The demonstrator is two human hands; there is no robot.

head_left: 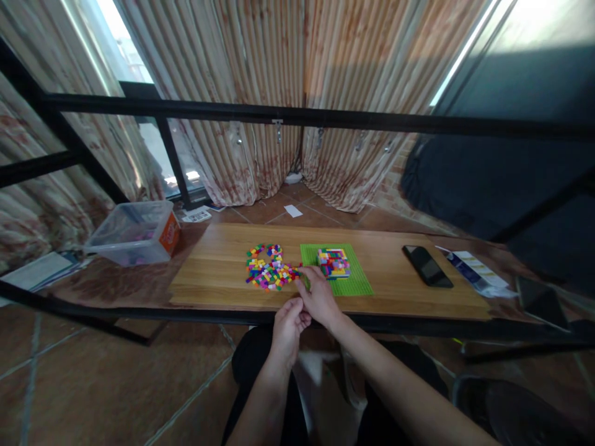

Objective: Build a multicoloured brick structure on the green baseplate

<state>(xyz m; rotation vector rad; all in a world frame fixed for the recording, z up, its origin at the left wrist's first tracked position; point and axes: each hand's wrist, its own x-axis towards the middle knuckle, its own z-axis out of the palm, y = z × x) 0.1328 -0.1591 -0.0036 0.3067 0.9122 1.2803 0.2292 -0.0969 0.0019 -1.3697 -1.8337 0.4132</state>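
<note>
Loose building bricks (267, 272) in many colours lie in a pile on the wooden board. To their right a green baseplate (357, 285) carries a small multicoloured block structure (334, 263). My right hand (320, 298) reaches over the board between pile and plate. Its index finger stretches to the pile's right edge, with the thumb apart from it; I see nothing held there. My left hand (287, 325) is at the board's front edge, just below and touching or nearly touching the right. Its fingers are curled in a pinch, and whatever they hold is hidden.
A black phone (427, 266) lies right of the baseplate on the wooden board (209, 272), with leaflets (481, 272) beyond. A clear plastic box (134, 238) stands at the left. A black metal bar (297, 116) crosses behind, before curtains (260, 56).
</note>
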